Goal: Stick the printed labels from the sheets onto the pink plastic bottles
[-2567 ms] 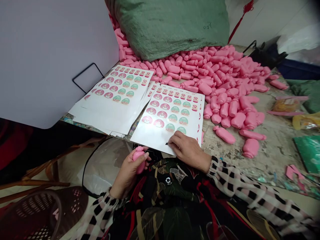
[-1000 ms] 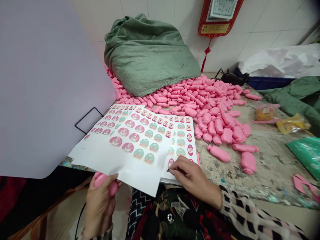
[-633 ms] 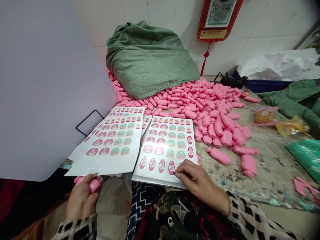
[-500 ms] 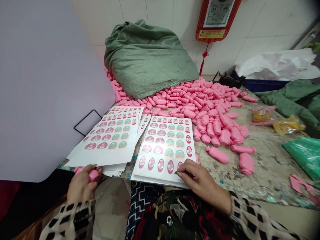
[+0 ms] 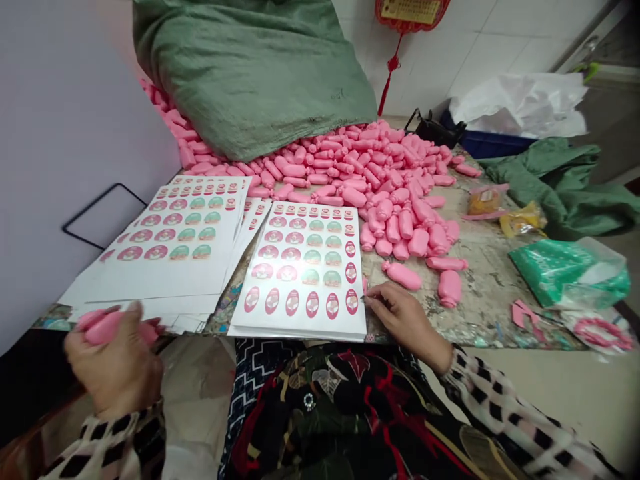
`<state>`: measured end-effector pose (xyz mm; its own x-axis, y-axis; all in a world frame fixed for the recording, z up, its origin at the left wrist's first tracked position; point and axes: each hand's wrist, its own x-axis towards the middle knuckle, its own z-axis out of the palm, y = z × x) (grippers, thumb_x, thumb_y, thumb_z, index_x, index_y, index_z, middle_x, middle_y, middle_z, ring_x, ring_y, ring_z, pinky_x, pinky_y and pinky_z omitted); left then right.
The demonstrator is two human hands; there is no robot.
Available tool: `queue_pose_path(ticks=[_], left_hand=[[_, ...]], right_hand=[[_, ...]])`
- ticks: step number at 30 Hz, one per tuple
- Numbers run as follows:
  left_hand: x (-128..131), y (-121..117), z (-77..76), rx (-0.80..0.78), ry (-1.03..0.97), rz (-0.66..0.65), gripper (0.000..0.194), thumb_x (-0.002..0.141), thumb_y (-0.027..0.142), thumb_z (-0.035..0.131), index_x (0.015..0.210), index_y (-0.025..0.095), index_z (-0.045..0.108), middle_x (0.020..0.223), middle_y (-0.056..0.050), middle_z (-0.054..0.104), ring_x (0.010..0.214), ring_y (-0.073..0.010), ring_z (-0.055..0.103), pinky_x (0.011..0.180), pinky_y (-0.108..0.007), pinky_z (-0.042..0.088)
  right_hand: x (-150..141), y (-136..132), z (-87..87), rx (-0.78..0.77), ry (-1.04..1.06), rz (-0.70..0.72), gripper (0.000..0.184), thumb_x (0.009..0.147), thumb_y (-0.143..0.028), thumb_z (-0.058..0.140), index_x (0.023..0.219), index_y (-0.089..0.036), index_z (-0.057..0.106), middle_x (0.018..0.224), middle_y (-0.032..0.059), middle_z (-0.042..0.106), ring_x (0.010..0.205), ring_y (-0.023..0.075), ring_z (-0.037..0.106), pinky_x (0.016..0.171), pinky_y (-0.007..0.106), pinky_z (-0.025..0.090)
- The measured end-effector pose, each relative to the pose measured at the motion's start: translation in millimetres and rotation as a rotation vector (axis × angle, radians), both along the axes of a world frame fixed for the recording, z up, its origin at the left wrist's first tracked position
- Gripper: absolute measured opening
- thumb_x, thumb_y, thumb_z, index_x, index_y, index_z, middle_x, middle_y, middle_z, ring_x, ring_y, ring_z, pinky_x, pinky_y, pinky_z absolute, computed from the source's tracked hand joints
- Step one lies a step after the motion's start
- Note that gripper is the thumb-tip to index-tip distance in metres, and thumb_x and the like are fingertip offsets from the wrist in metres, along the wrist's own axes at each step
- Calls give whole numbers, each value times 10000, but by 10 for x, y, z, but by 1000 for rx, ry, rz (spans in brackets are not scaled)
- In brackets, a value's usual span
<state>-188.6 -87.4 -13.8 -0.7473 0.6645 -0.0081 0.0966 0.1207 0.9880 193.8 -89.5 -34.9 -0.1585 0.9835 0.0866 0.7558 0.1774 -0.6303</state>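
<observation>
At the lower left, my left hand is closed around pink bottles, partly covered by the fingers, so their number is unclear. Just beyond it lies a stack of sticker sheets with pink and green labels. In front of me is a second stack of sticker sheets, with oval labels along its bottom and right edges. My right hand is pinched at the right edge of this stack, beside the lower right oval label. A tiny dark tip shows at its fingertips; what it belongs to is hidden.
A large heap of pink bottles spreads from under a green sack. To the right are yellow packets, a green plastic bag and a pink cut piece. A black wire frame stands at the left.
My view has shifted. My left hand has turned over with its pink bottles, back now facing up. My right hand has moved from the bottom row of labels to the sheet's right edge.
</observation>
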Motion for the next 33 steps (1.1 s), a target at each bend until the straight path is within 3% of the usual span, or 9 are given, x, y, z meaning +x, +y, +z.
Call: queue_pose_path(ticks=[1,3,5,10,13,16,20,23,33], left_hand=[[173,-22,26,6,-5,24,393,669,325,700,1014,286,514,789,57,560,579,-84,515,469,-198,404],[517,-51,51,-74,-167,-230,406,641,311,726,1002,235,556,805,31,597,590,-96,531,506,-213,418],[824,-63,49,-155,-204,-481,402,635,306,734,993,215,577,840,21,611,645,-110,553,575,-231,441],[1381,9,52,-205,313,-1002,162,778,318,607,908,227,575,872,25,624,807,-150,570,712,-272,430],[1599,105,55,-133,686,-1214,114,864,296,482,914,227,559,889,9,630,828,-171,563,716,-300,406],[1721,179,26,-128,986,-1237,140,870,314,482,970,237,543,933,-6,644,827,-206,563,664,-317,384],[1747,219,-15,-201,1160,-1218,282,830,371,551,1091,270,513,918,0,659,795,-232,572,573,-311,346],[1736,231,-22,-216,1204,-1221,385,814,390,575,1170,276,481,928,-7,663,816,-241,580,572,-309,345],[1753,235,28,-265,1167,-1246,367,831,386,553,1172,274,476,929,-23,656,852,-247,582,626,-322,392]], right_hand=[[-3,26,-5,4,-25,-13,164,894,-319,488,925,-214,610,906,32,618,838,169,568,739,296,422],[-22,72,-1,12,-85,-27,169,898,-318,480,912,-209,609,895,33,613,828,168,568,733,291,418],[-49,100,16,23,-164,-30,171,903,-306,470,908,-206,608,881,35,603,814,167,566,718,286,410],[-96,90,76,70,-340,0,199,924,-292,429,929,-203,607,900,42,581,812,161,562,666,272,381],[-105,75,99,81,-401,14,221,937,-301,405,949,-203,603,898,42,579,802,156,557,641,268,363],[-108,73,119,86,-454,21,239,943,-307,391,949,-201,604,898,45,578,799,157,550,628,270,349],[-94,84,154,59,-475,48,247,944,-310,388,953,-199,609,917,51,581,813,153,546,621,264,341],[-68,102,173,35,-480,87,243,939,-313,399,959,-207,616,919,47,586,817,152,542,618,261,335],[12,139,152,48,-441,166,213,920,-312,442,938,-221,635,895,28,595,785,145,534,603,259,321]])
